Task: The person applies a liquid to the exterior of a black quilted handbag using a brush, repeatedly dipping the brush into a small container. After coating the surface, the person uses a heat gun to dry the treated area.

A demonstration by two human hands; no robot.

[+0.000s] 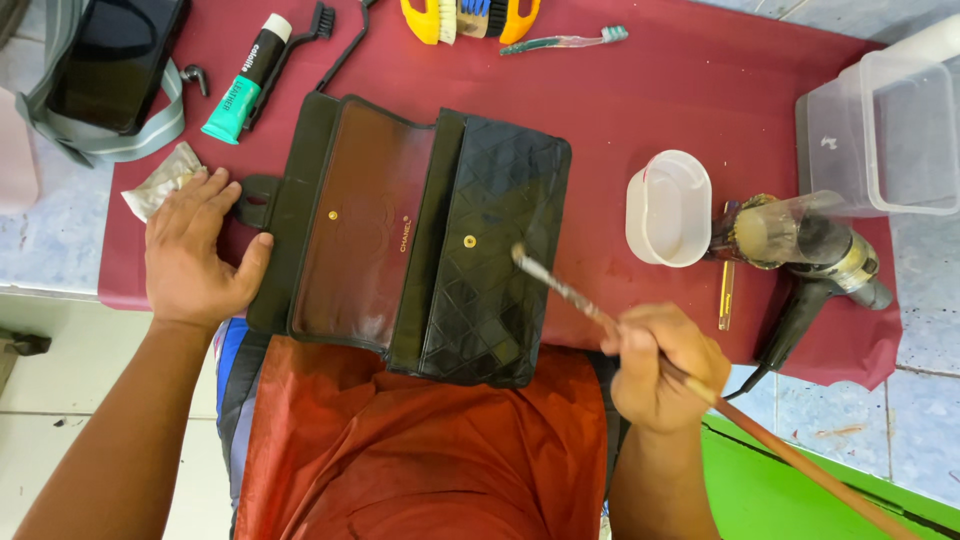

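Black quilted wallet (495, 250) lay opened flat at the centre of the red mat (660, 90), its brown-lined flap (365, 220) spread toward 9 o'clock; near edge overhung the person's red-clothed lap. 2 small brass snaps showed, 1 on the lining, 1 on the quilted panel.

Left hand (195, 255) rested flat at 9 o'clock of the wallet, fingers together and extended, thumb pressed against the flap's edge, pinning it; nothing gripped. A crumpled pale wrapper (160, 180) lay just beyond the fingertips.

Right hand (665, 365) sat at 4 o'clock of the wallet, fingers clamped on a long-handled paintbrush (580, 300). The bristle tip touched the quilted panel near its 3 o'clock edge; the brown handle ran off toward 5 o'clock.

Containers: a small white cup (668, 208) stood at 3 o'clock of the wallet, interior white, contents not discernible. Just beside it, a clear plastic cup (775, 228) lay on its side with a yellowish mass inside, touching a dark hair dryer (825, 265). A clear plastic storage box (885, 130) at 2 o'clock on the tabletop appeared to hold nothing visible.

At 12 o'clock: a green-and-black tube (245, 85), a black wire-handled brush (300, 50), a yellow scrub brush (470, 18), a toothbrush (565, 40).
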